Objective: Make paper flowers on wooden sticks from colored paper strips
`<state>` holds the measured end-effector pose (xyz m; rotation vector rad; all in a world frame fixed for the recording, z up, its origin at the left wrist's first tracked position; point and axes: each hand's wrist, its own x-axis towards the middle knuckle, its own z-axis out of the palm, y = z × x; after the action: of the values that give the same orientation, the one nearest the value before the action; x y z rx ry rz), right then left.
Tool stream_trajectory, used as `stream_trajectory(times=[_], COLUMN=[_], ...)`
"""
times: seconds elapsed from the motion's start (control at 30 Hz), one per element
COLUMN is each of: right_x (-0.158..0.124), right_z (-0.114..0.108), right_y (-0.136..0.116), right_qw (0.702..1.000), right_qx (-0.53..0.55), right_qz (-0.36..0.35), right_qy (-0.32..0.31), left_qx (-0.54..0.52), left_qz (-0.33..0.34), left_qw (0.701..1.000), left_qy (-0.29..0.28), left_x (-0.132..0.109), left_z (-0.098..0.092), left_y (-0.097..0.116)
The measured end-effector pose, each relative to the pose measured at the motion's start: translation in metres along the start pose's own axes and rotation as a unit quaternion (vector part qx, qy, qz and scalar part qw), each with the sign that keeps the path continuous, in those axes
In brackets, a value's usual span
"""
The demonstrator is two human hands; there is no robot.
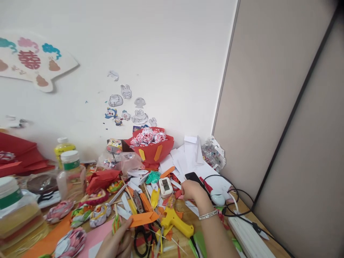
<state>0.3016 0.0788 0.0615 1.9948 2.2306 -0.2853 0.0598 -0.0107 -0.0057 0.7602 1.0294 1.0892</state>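
Note:
My left hand [116,242] is low in the frame, fingers pinched on a folded orange paper piece [143,218] held above the table. My right hand [192,191] reaches forward with a bracelet on its wrist, fingers closed around a black phone [194,177] near a heap of white paper [188,159]. A yellow glue gun [176,221] lies between the two hands. Black scissors [141,242] lie just right of my left hand.
The wooden table [243,209] is strewn with paper scraps and paper roses [70,243]. A red bouquet [150,145] stands at the wall. Plastic bottles [70,172] and jars stand left. A small white timer [165,186], black cables [236,200] and a white strip lie right.

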Motion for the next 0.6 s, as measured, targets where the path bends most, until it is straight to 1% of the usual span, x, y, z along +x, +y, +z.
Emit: stream_trajectory(times=[0.17, 0.3, 0.4, 0.5, 0.6], right_x=[0.000, -0.005, -0.008, -0.011, -0.019], right_z=[0.001, -0.001, -0.002, -0.009, -0.023], right_y=[-0.003, 0.004, 0.007, 0.006, 0.003], right_qw=[1.000, 0.999, 0.998, 0.996, 0.991], right_qx=[-0.023, -0.005, 0.016, 0.043, 0.072], right_qz=[-0.014, -0.029, -0.039, -0.051, -0.064], right_qy=[0.016, 0.041, 0.055, 0.067, 0.089], left_qx=[-0.004, -0.013, -0.021, -0.023, -0.022], left_qz=[-0.005, 0.005, 0.008, 0.011, 0.031], left_qw=[1.000, 1.000, 1.000, 1.000, 0.999], left_qy=[-0.017, -0.017, -0.007, -0.006, -0.008], left_x=[0.004, 0.005, 0.004, 0.002, 0.002], left_z=[-0.001, 0.000, 0.004, 0.006, 0.006], left_y=[0.000, 0.002, 0.002, 0.002, -0.001])
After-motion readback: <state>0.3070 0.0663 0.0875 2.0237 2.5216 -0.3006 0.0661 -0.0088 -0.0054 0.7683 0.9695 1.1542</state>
